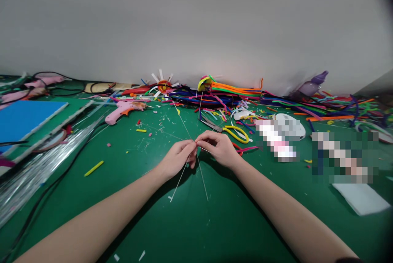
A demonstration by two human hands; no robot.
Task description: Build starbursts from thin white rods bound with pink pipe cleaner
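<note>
Several thin, pale, straight sticks or wires cross at one point over the table, their ends fanning outward. My left hand is closed in a pinch at that crossing, with the fingers curled beneath. From the other side my right hand pinches the same spot, its fingertips touching those of the left. A tiny reddish bit shows between the fingertips, too small to name. The fingers hide the exact crossing. Just behind my right hand lie scissors with yellow handles.
Along the wall lie heaps of coloured pipe cleaners and scraps. A pink glue gun rests at back left, near clear plastic strips and a blue sheet. On the right are a white pad and a purple bottle.
</note>
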